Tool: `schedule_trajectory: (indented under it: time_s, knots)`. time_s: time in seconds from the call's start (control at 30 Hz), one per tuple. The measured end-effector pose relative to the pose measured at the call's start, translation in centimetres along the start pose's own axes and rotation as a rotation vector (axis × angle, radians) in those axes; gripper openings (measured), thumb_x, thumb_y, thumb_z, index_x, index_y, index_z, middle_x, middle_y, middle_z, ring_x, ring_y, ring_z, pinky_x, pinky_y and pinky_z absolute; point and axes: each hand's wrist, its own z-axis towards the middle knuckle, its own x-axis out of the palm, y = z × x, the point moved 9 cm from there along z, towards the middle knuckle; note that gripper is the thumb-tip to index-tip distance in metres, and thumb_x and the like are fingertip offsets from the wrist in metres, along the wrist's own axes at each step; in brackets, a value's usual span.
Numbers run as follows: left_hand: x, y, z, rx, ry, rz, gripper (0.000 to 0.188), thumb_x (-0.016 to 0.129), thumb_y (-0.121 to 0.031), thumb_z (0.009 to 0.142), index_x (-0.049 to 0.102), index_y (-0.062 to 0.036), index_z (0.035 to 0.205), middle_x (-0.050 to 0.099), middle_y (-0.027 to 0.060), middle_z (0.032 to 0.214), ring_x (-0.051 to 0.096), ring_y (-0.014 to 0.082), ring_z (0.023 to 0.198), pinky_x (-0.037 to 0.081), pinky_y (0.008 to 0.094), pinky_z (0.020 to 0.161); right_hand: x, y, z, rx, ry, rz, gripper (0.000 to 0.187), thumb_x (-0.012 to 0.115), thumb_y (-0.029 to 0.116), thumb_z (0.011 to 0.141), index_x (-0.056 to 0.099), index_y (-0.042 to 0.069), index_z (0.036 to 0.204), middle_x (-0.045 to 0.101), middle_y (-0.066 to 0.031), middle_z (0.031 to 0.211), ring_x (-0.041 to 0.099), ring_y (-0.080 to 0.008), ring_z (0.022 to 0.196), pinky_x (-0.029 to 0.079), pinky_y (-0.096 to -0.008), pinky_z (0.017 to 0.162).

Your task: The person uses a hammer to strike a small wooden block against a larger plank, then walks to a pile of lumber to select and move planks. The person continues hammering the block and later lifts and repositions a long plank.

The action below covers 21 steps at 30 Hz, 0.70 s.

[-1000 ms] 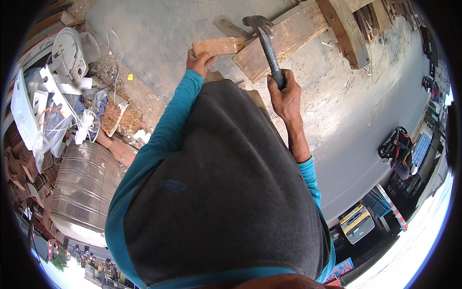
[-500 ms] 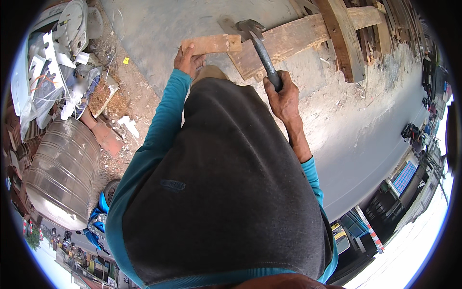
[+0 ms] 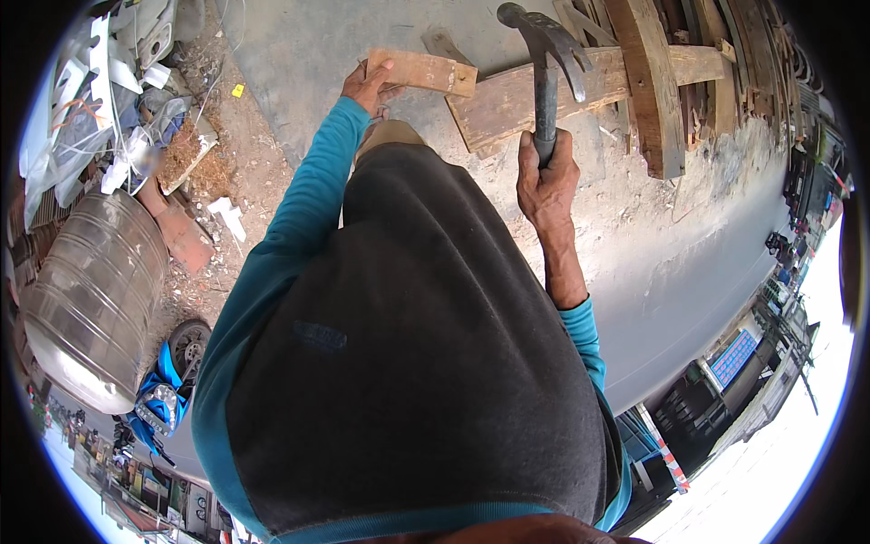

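Note:
My left hand (image 3: 367, 88) is closed round one end of a short wooden board (image 3: 424, 72), thumb on its upper face. The far end of that board meets the end of a longer wooden plank (image 3: 544, 91); whether it rests on it I cannot tell. In my right hand (image 3: 549, 186) is a claw hammer (image 3: 546, 77) with a dark metal head, gripped by its handle and raised over the plank. A thick wooden beam (image 3: 648, 100) lies across the plank further right.
Scrap wood (image 3: 743, 63) is piled at the far right. On the left lie white and clear plastic scraps (image 3: 100, 100), red bricks (image 3: 181, 234) and a ribbed metal tank (image 3: 95, 286). A blue motorbike (image 3: 163, 399) stands behind on that side. Paved road (image 3: 671, 299) runs along the right.
The hammer has swung up and to the right, its head turning so the claw now points right. The short board in my left hand has shifted slightly right and up in view.

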Motion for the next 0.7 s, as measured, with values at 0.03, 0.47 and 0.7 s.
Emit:
schedule_trajectory:
  time_s: [0.03,0.47,0.7]
  knots:
    - [-0.1,0.1,0.4,0.003,0.005,0.003,0.048,0.070,-0.040,0.091,0.049,-0.0189,0.130,0.066,0.0121,0.117,0.069,0.0262,0.101,0.044,0.0327,0.052,0.2,0.0,-0.2,-0.026,-0.027,0.013,0.025,0.063,0.021,0.095,0.049,0.001,0.101,0.062,-0.0213,0.071,0.065,-0.0378,0.062,0.050,-0.0444,0.059]
    - [1.4,-0.4,1.7,-0.121,0.085,-0.049,0.057,0.072,-0.027,0.091,0.045,-0.0050,0.136,0.058,0.0138,0.126,0.062,0.0280,0.111,0.058,0.0390,0.086,0.6,-3.9,-0.3,0.271,-0.039,-0.029,0.032,0.062,0.031,0.098,0.050,0.003,0.088,0.051,-0.0104,0.062,0.049,-0.0169,0.055,0.043,-0.0374,0.053]
    - [9.5,-2.2,5.9,-0.034,0.171,0.040,0.056,0.075,-0.029,0.088,0.048,-0.0027,0.129,0.060,0.0138,0.120,0.067,0.0263,0.100,0.063,0.0373,0.083,-2.8,-4.9,-3.2,0.337,-0.248,0.060,0.032,0.066,0.031,0.096,0.054,0.002,0.086,0.048,-0.0041,0.063,0.043,-0.0130,0.059,0.040,-0.0334,0.055]
